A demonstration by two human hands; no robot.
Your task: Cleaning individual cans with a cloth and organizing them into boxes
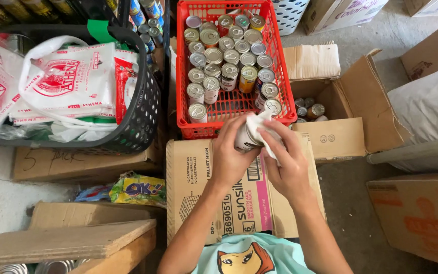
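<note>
Storeroom-type spot here, rough grey concrete floor (351,203) with cardboard boxes crowding in from every side. Right in the middle the left hand (231,152) is wrapping its fingers around a small can (243,138), gripping it from the side, while the right hand (286,162) is pressing a crumpled white cloth (260,127) against it with fingers curled over the fabric. The can is mostly buried under cloth and fingers, so its label is hard to make out. Both hands are hovering over a flattish printed cardboard box (198,177), just in front of a red plastic lattice crate (231,104) that is holding rows of round metal-topped cans. To the right, an open brown carton (330,137) is showing a few more cans down in shadow. To the left, a black mesh basket (143,111) is stuffed with crinkly white plastic packets. Bottom left, a plain wooden board (62,241) is getting cut off by the edge.
</note>
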